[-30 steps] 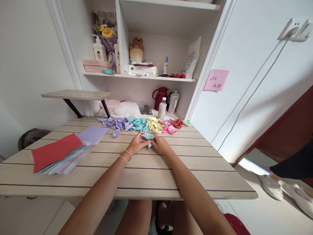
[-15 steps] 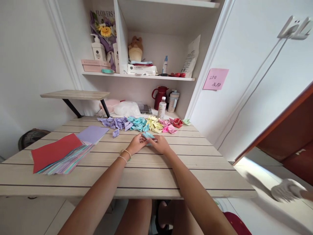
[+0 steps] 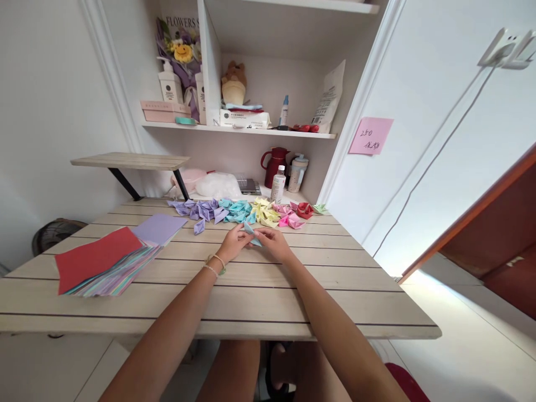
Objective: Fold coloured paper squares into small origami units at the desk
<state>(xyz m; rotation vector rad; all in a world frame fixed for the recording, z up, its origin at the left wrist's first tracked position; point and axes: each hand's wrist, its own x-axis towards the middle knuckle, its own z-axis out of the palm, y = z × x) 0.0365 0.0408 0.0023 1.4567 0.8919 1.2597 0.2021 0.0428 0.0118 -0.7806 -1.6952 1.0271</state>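
Observation:
A light blue piece of folded paper [image 3: 248,228] is pinched between both my hands over the middle of the table. My left hand [image 3: 234,244] grips its left side, and my right hand [image 3: 273,244] grips its right side. Fingers cover part of the folds. Just beyond my hands lies a row of folded paper pieces: purple ones [image 3: 204,210], blue ones [image 3: 238,211], yellow ones [image 3: 265,212], pink ones [image 3: 292,220], a red one [image 3: 304,210] and a pale green one [image 3: 320,209].
Fanned sheets of coloured paper [image 3: 100,257] lie on the table's left, with a purple sheet [image 3: 161,229] beside them. A small raised shelf [image 3: 129,161] stands behind. At the back are a plastic bottle [image 3: 278,185], a dark red jug [image 3: 275,167] and a tumbler [image 3: 297,173].
The blue paper has turned in my fingers and now sits more upright and slanted. A gloved hand seen at the lower right has left the view.

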